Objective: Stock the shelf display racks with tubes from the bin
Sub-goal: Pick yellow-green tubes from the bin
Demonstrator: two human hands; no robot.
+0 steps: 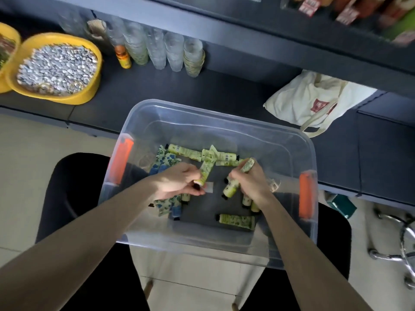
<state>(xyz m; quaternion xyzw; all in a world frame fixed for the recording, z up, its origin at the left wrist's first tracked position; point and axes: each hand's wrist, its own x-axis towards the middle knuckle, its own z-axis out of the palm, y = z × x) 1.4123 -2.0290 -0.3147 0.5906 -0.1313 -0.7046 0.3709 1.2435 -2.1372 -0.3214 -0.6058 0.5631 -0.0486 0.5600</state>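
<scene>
A clear plastic bin with orange latches holds several small green and blue floral tubes. Both of my hands are inside it. My left hand grips a green tube that slants up to the right. My right hand grips green tubes, one sticking up past the fingers and one pointing down-left. More green tubes lie at the bin's far side, and one lies near the front. Blue tubes lie at the left, partly under my left hand.
The bin rests on black stools in front of a dark shelf. On the shelf stand yellow tubs of small wrapped items, stacked clear cups, an orange bottle and a white cloth bag. An upper shelf overhangs at the top right.
</scene>
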